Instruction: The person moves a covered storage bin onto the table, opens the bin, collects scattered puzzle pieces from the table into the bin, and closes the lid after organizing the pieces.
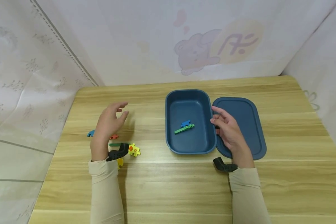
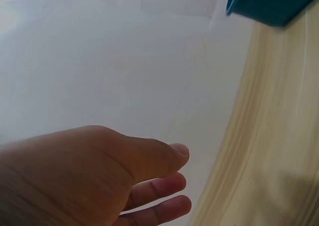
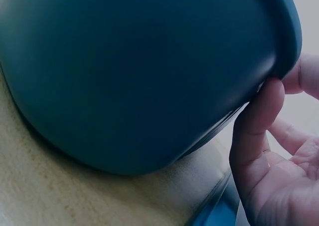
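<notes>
Hands at an open box (image 1: 190,146) on the bench (image 1: 168,186): right hand (image 1: 228,132) steadies its rim with thumb, fingers relaxed; left hand (image 1: 109,124) hovers open, holding nothing, above loose puzzle pieces (image 1: 134,150).

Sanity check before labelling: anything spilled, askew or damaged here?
Nothing stands out. The dark blue plastic box sits upright, its matching lid flat beside it, with two puzzle pieces inside. Others lie loose by the left hand.

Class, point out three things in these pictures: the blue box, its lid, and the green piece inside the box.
blue box (image 1: 172,124), head view, on its left inner wall.
lid (image 1: 247,121), head view, on its flat centre.
green piece (image 1: 182,129), head view, on the middle of the strip.
</notes>
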The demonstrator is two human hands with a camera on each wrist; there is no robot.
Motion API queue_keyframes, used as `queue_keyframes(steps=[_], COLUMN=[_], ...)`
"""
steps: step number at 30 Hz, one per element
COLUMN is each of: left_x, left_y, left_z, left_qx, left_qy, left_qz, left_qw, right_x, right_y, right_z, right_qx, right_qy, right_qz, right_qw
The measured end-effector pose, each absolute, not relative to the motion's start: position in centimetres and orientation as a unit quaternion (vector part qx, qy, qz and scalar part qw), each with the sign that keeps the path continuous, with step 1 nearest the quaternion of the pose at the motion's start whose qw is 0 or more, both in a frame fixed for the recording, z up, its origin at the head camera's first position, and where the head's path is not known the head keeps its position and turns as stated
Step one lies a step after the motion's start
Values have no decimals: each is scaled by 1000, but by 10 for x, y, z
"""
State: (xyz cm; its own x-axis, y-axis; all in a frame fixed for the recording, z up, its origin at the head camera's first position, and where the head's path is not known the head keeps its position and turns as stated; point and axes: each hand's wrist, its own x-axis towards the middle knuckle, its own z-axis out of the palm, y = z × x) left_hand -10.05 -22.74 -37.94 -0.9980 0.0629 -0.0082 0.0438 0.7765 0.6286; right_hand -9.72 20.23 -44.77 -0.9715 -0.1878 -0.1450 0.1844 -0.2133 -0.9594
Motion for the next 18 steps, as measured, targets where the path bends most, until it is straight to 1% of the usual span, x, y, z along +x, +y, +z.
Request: queue_keyframes(steps=[5, 14, 18], left_x=[-98, -98, -98], left_y=[-236, -237, -238], left_z=[-380, -379, -380], left_qx=[10, 11, 8], left_qy=[947, 947, 947], left_qz=[321, 320, 321], left_qw=[13, 15, 1], right_x=[-98, -97, -97], right_y=[202, 202, 203], right_z=[-447, -445, -445], right_qx=[0, 2, 1], right_qy=[616, 618, 616], right_qz=[-778, -776, -778], right_qw=[123, 124, 124])
